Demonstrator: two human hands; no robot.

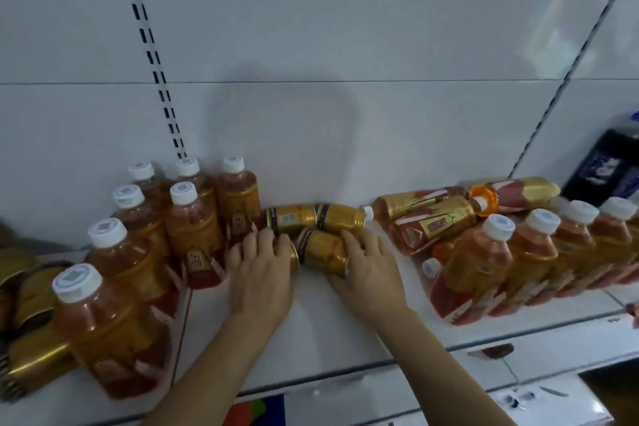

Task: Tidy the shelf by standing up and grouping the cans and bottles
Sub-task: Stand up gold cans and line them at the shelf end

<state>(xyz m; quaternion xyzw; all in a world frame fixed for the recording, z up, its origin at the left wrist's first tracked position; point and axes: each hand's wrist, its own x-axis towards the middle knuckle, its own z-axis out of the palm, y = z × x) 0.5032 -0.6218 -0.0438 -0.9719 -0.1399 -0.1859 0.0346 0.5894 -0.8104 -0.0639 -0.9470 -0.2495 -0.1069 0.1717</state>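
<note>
Head view, frame centre: left hand [260, 263] and right hand [366, 263] each clutch fallen gold metal cans [323, 251], light, rigid, slippery, best gripped round the barrel.

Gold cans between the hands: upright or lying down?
Lying down. The gold cans rest on their sides on the shelf, ends facing sideways; left hand and right hand each rest on one.

On the white shelf [311, 332], 7 amber bottles with white caps stand upright in the left group [193, 221], and 4 more stand in a row on the right [532, 252]. At least 3 bottles lie on their sides at the far right [435, 218], and another lies near the row [446, 290]. 4 gold cans lie in the middle [321, 228]; 2 hands rest on them.
</note>
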